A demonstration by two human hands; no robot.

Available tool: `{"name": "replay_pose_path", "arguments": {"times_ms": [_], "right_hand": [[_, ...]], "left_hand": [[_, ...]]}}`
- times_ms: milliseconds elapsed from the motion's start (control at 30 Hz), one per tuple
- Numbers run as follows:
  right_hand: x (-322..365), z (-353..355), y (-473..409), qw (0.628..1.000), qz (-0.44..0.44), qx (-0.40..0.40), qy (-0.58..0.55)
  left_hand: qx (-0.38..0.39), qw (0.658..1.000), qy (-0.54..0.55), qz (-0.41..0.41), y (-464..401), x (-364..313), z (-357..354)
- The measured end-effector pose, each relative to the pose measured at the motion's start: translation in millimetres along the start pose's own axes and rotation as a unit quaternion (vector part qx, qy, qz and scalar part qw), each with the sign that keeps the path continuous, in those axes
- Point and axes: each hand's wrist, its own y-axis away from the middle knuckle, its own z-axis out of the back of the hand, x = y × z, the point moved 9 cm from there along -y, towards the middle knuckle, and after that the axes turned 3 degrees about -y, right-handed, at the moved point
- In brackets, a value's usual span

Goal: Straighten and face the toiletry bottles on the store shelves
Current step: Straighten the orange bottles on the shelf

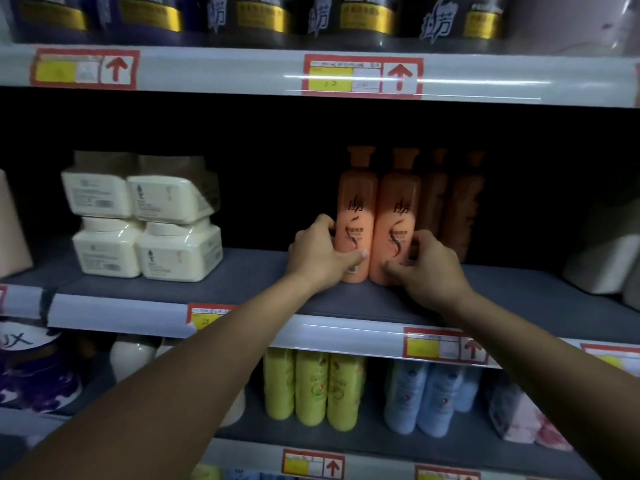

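Head view: two orange bottles upright and touching at centre on the middle shelf (519, 299), labels facing out. Left hand (320, 252) wraps left orange bottle (356, 216) from 9 o'clock; right hand (427, 268) clamps right orange bottle (398, 220) low, from 3 o'clock. More orange bottles (450, 202) behind, toward 2 o'clock, dim.

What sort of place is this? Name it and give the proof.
Most likely a shop's toiletries aisle: tiered shelves with price tags on their front rails, and repeated identical orange bottles and yellow bottles.
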Motion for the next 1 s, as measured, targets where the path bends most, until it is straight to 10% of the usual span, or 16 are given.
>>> {"name": "replay_pose_path", "arguments": {"times_ms": [767, 900, 1000], "right_hand": [[-30.4, 4.4, -17.9, 0.997, -0.008, 0.069, 0.029], [-55.6, 37.1, -21.7, 0.996, -0.055, 0.021, 0.067], [-73.0, 54.5, -27.6, 0.994, -0.085, -0.001, 0.072]], "left_hand": [[-0.012, 0.998, 0.01, 0.067, 5.1, 4.0, -7.3], [-0.172, 0.976, 0.044, -0.125, 40.2, -64.8, 23.2], [-0.082, 0.965, 0.079, -0.237, 58.3, -120.5, -9.1]]}}
